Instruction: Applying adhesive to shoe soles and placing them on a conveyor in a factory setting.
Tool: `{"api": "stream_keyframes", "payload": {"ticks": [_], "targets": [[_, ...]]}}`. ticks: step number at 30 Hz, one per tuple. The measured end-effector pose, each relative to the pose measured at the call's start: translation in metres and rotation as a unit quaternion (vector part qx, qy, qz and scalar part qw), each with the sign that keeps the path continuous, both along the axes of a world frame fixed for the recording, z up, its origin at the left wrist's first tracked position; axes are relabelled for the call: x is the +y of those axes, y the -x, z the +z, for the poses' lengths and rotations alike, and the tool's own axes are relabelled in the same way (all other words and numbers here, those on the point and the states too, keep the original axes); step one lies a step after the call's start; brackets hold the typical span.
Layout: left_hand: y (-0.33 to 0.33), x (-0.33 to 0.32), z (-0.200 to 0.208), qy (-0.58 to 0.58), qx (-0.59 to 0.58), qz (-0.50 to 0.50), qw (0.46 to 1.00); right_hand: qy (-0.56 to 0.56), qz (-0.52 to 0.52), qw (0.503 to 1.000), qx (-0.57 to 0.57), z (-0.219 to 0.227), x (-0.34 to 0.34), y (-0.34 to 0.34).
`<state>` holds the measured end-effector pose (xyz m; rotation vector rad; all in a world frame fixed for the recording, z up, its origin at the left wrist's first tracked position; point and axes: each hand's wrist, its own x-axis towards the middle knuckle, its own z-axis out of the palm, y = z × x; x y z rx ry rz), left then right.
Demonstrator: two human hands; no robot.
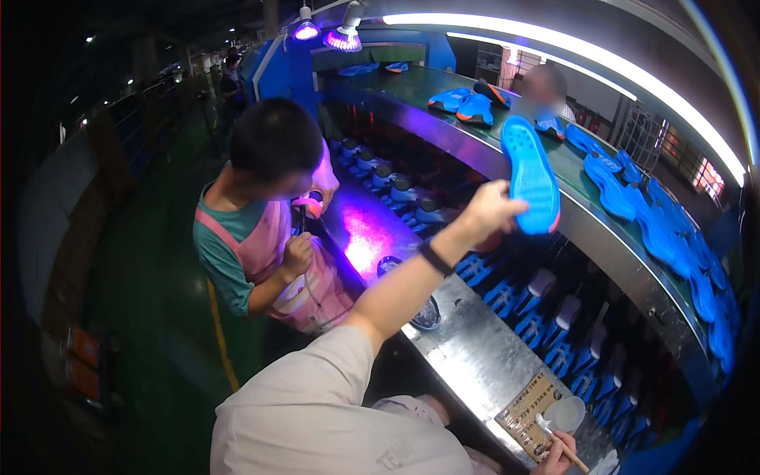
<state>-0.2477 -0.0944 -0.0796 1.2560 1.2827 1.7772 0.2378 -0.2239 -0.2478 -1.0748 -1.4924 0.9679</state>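
Note:
My left arm, with a dark band at the wrist, stretches up toward the raised belt. The left hand is closed on the edge of a blue shoe sole with an orange-red rim at its heel end. The sole is upright, in front of the belt's near edge. Low on the right, my right hand is closed around the handle of a brush. White stuff coats the brush's head, beside a small white cup on a piece of printed cardboard.
Blue soles lie heaped along the raised green belt. Beneath it, several blue shoe parts stand in rows. A metal bench holds a dark round dish. On my left a co-worker in a pink apron works under purple lamps.

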Motion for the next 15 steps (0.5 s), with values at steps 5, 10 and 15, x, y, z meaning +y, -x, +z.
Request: {"api": "stream_keyframes", "payload": {"ticks": [5,10,15], "targets": [[-0.083,-0.065,-0.104,0.044,-0.126,-0.18,0.974,0.003,0.008,0.998,0.07,-0.002,0.008,-0.003],[-0.149,-0.122,-0.184,0.219,-0.372,-0.225,0.873,0.023,-0.094,0.992,-0.076,-0.001,0.041,-0.04],[-0.198,-0.154,-0.215,0.261,-0.532,-0.386,0.707,-0.007,-0.136,0.97,-0.202,0.006,0.064,-0.066]]}}
